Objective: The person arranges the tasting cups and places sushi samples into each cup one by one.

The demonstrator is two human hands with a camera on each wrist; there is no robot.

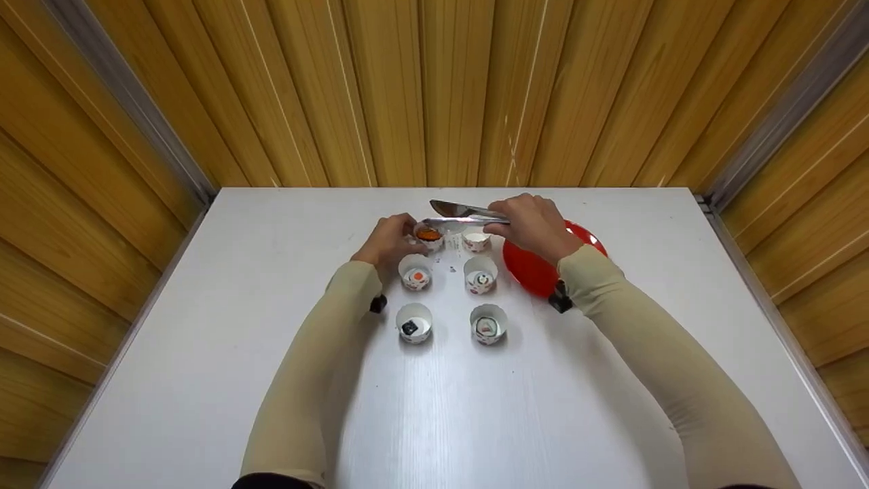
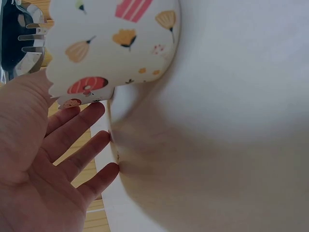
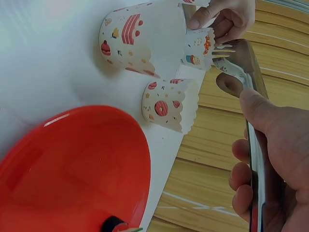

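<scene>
My left hand (image 1: pixel 388 239) holds the far-left paper cup (image 3: pixel 197 54) between thumb and fingers, close to its rim. An orange-topped piece (image 1: pixel 428 234) sits in that cup. In my right hand (image 1: pixel 533 223) is a pair of metal serving tongs (image 1: pixel 468 219), gripped along the handles, one arm ending in fork tines. The tongs' tips reach over the held cup, spread apart. Beside it stands the far-right paper cup (image 1: pixel 476 242). The left wrist view shows a patterned paper cup (image 2: pixel 130 53) near the palm, with several fingers spread beyond it.
Under my right forearm lies a red plate (image 1: pixel 533 272), with a small dark-rimmed piece (image 3: pixel 112 223) on it. Nearer cups, a left one (image 1: pixel 414 265), a right one (image 1: pixel 481 266), and two in front, each contain a small piece. A wood-patterned wall (image 1: pixel 421 102) rises behind the table.
</scene>
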